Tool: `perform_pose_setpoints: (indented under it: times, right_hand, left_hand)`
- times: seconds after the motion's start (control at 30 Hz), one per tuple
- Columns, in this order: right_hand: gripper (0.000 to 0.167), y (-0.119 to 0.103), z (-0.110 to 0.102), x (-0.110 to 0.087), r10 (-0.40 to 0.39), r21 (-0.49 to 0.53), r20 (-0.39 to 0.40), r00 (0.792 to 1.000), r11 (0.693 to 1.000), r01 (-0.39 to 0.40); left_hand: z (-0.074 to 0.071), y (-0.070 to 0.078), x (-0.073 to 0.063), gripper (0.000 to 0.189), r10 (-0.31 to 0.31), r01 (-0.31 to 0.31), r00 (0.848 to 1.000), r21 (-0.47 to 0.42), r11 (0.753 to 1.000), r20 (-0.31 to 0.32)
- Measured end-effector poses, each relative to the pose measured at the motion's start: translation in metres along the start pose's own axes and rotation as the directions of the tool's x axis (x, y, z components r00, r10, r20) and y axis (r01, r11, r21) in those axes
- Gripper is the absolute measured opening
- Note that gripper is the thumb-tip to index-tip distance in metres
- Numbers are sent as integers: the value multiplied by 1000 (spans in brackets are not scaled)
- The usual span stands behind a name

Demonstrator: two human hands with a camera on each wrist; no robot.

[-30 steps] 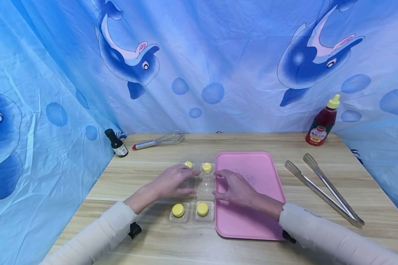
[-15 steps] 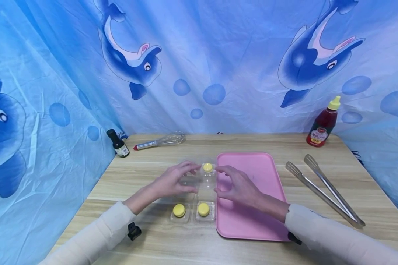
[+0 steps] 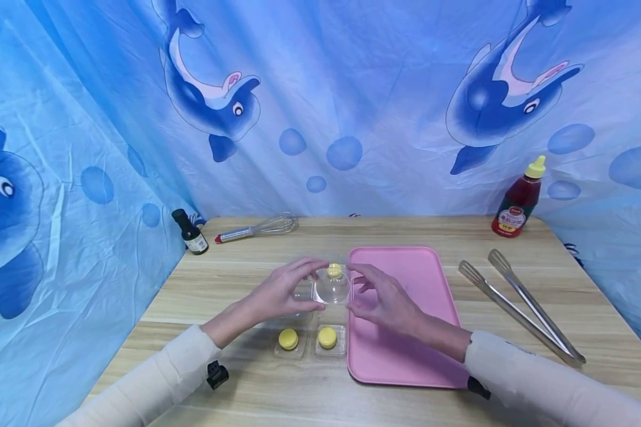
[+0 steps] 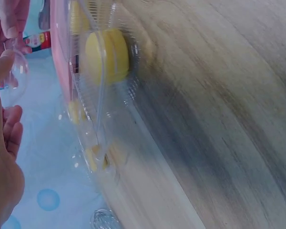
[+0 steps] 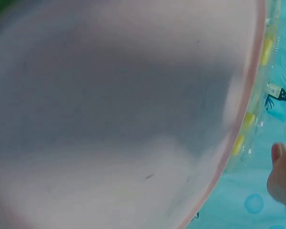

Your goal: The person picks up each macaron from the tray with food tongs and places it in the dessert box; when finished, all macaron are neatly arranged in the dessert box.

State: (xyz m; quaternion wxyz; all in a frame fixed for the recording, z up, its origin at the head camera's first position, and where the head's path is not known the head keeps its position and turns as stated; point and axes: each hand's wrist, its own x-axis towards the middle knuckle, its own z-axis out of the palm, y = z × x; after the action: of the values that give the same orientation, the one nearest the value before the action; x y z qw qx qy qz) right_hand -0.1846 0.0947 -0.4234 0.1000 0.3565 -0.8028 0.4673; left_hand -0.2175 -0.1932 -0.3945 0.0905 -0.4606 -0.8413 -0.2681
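Observation:
Between my two hands is a clear plastic lid [image 3: 332, 289] with a round dome, raised above the table. My left hand [image 3: 284, 290] pinches its left edge between thumb and fingers, and my right hand [image 3: 387, 299] pinches the right edge. Behind the lid a yellow macaron [image 3: 335, 270] shows through. Nearer me, two more yellow macarons sit in clear plastic cases, one on the left [image 3: 288, 339] and one on the right [image 3: 327, 337]. The left wrist view shows the lid [image 4: 20, 78] at the fingertips, and a macaron [image 4: 107, 56] in its case.
A pink tray [image 3: 406, 356] lies under my right forearm, beside the cases. Metal tongs [image 3: 523, 308] rest to its right. Along the back stand a red sauce bottle [image 3: 517, 204] and a small dark bottle [image 3: 190, 232], with a whisk [image 3: 259, 228] lying near the latter.
The clear lid has come up between my hands and now shows its round dome. My fingers have closed in on its edges. The macarons near me and the tray stay put.

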Motion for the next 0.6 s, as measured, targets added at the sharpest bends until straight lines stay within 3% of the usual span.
perform_pose_setpoints:
  times: [0.07,0.17,0.3,0.43,0.53,0.6]
  right_hand:
    - [79,-4,-2,1,70,115,22,997,991,-72]
    - [74,-8,-5,6,200,256,45,979,945,-205]
    - [48,-10,-8,13,318,333,71,945,886,-323]
    - [22,-10,-10,18,373,370,85,924,849,-377]
    - [10,-11,-9,20,373,365,65,925,854,-370]
    - [4,-12,-8,20,348,337,36,937,878,-340]
  left_hand:
    - [0,-1,0,85,36,-35,999,47,998,-21]
    - [1,-2,-1,86,87,-82,995,105,991,-46]
    - [2,-1,-1,88,153,-143,986,147,979,-61]
    - [3,3,0,93,221,-204,973,203,958,-65]
    - [4,6,1,98,238,-220,969,211,952,-63]
    - [4,7,1,95,216,-203,975,180,962,-57]
